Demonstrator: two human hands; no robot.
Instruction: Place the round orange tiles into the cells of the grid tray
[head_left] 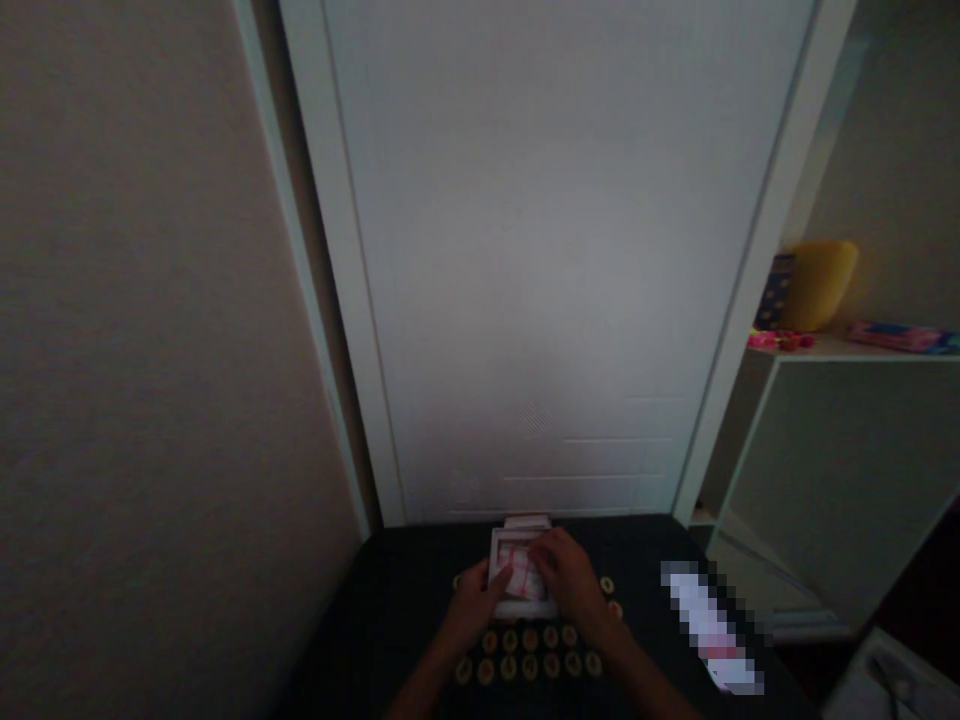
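A shallow white box (523, 608) with a raised rim is held over the dark table in front of me. Inside it lies a flat packet (517, 578) patterned in pink and white. My left hand (477, 598) grips the box's left side, the thumb resting over the edge beside the packet. From the right, my right hand (568, 572) reaches over the rim, its bent fingers closed at the packet's upper right edge. Just behind the box sits another white piece (527, 522), partly hidden. Several round wooden tokens (530, 638) with dark and red marks lie in rows nearer me, some covered by my forearms.
The dark tabletop (405, 600) meets a white door-like panel (540, 300) at the back, with a wall (150, 350) on the left. A blurred-out pale strip (709, 625) lies on the right. Beyond it, a shelf (825, 347) carries a yellow object (823, 285).
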